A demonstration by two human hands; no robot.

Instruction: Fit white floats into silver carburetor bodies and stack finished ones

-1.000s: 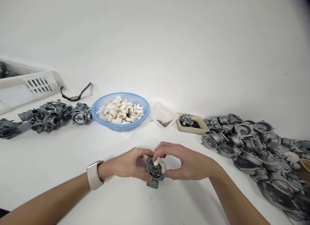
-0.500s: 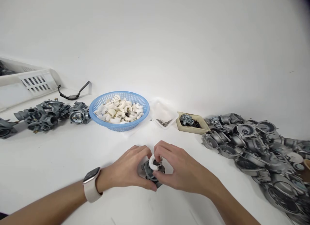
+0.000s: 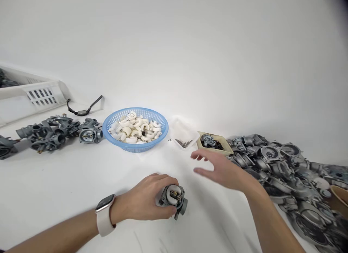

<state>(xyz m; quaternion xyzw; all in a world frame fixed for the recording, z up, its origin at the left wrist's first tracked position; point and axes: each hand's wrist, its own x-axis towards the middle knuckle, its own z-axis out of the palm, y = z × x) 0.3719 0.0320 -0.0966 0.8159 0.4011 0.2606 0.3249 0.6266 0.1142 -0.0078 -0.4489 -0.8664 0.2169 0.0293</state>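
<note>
My left hand (image 3: 146, 200), with a pale watch on the wrist, is wrapped round a grey metal carburetor body (image 3: 174, 198) resting on the white table, a white float seated in its open top. My right hand (image 3: 220, 167) hovers to the right of it with fingers spread and nothing in them, reaching toward a clear tray of thin metal pins (image 3: 183, 140) and a beige tray of small dark parts (image 3: 214, 142).
A blue basket (image 3: 136, 129) of white floats stands behind. Several grey carburetor bodies (image 3: 51, 131) lie at the left below a white crate (image 3: 32, 95). A large heap of metal bowls (image 3: 293, 173) fills the right. A black strap (image 3: 84, 107) lies at the back.
My right hand has let go of the white float, now seated in the carburetor, and moved up and right with fingers spread. My left hand still holds the carburetor.
</note>
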